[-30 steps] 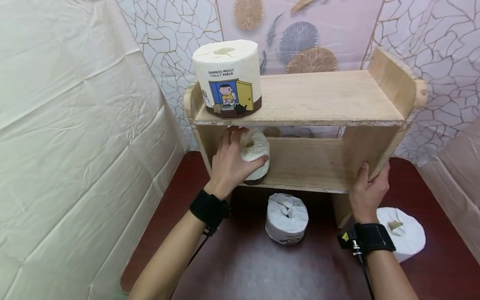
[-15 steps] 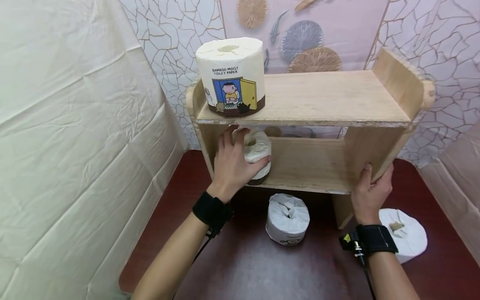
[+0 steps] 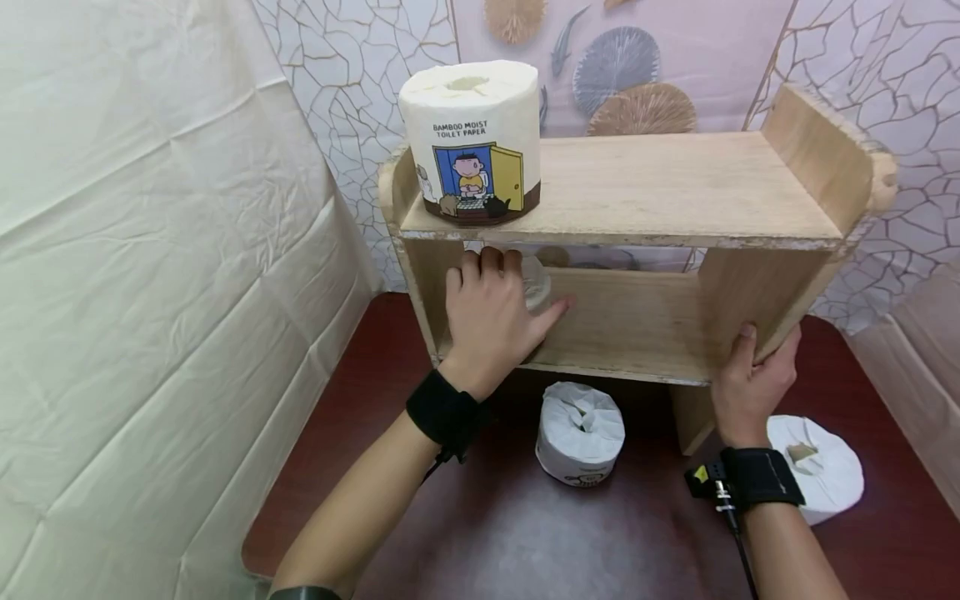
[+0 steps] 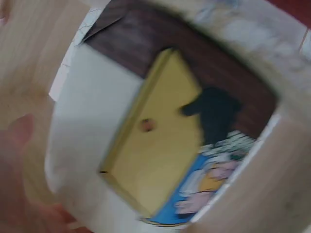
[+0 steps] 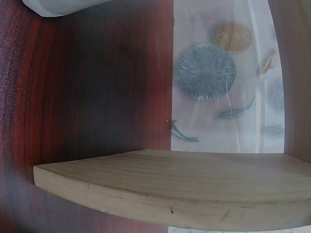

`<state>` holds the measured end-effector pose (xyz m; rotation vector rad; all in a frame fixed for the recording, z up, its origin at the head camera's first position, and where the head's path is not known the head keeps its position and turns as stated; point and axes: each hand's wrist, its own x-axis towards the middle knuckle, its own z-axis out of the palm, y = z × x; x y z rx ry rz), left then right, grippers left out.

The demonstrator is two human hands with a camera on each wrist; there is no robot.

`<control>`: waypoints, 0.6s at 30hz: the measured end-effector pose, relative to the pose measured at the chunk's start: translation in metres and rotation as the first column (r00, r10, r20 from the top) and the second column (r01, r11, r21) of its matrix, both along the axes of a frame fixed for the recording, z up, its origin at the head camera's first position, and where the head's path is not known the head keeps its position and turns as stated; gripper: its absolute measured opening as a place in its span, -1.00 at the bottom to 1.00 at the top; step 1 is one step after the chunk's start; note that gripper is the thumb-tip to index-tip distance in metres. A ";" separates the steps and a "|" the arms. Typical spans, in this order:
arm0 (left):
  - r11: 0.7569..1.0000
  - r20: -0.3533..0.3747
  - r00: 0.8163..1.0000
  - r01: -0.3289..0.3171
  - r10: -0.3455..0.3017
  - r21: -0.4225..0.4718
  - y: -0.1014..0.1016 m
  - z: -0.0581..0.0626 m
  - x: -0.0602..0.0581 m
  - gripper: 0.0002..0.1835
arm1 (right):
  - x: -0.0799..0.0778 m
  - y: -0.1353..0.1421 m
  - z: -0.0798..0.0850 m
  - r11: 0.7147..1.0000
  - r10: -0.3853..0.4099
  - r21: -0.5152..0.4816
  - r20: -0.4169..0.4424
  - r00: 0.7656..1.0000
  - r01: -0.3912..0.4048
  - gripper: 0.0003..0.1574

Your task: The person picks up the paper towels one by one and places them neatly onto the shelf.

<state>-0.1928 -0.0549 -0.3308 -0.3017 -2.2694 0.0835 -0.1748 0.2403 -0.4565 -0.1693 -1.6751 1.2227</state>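
My left hand [image 3: 491, 321] is at a wrapped toilet roll [image 3: 536, 282] on the middle level of a wooden shelf [image 3: 630, 321], largely covering it in the head view. The thumb is spread out to the right, apart from the roll. The left wrist view shows this toilet roll [image 4: 160, 141] close up, its yellow door print tilted, with the fingers [image 4: 53, 216] near its edge. With my right hand [image 3: 753, 387] I grip the shelf's right side panel, thumb in front. In the right wrist view, the wooden side panel [image 5: 160, 187] crosses the lower part.
A toilet roll with a cartoon print [image 3: 480, 146] stands on the top left of the shelf. Another toilet roll [image 3: 580, 435] stands below, on the dark red table [image 3: 570, 537]. A third roll [image 3: 821, 475] lies beside my right wrist. Cream fabric [image 3: 142, 275] hangs at the left.
My left hand has moved right and over the roll, and its thumb has spread away from it. The right hand keeps its grip on the side panel. The head view has shifted slightly.
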 end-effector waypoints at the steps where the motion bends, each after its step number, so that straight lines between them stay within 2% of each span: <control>1: 1.000 -0.010 1.000 -0.017 0.017 -0.020 0.003 0.001 0.000 -0.06 | 0.000 0.000 0.000 1.000 0.001 -0.001 0.001 1.000 -0.001 -0.42; 6: 0.993 -0.080 0.994 -0.078 0.071 -0.086 0.015 0.004 -0.003 -0.17 | -0.001 -0.001 0.000 1.000 -0.002 -0.022 0.018 1.000 0.003 -0.44; 9: 0.984 -0.096 0.985 -0.149 0.140 -0.095 0.021 0.004 -0.004 -0.17 | -0.002 -0.002 0.001 0.999 -0.001 -0.043 0.013 1.000 0.002 -0.45; 12: 0.975 -0.070 0.977 -0.208 0.203 -0.081 0.026 0.005 -0.005 -0.16 | -0.004 -0.002 0.001 0.999 0.000 -0.048 0.003 1.000 0.001 -0.44; 18: 0.960 0.014 0.963 -0.267 0.269 -0.078 0.034 0.007 -0.003 -0.18 | -0.003 -0.003 0.001 0.998 -0.009 -0.054 0.011 1.000 0.009 -0.45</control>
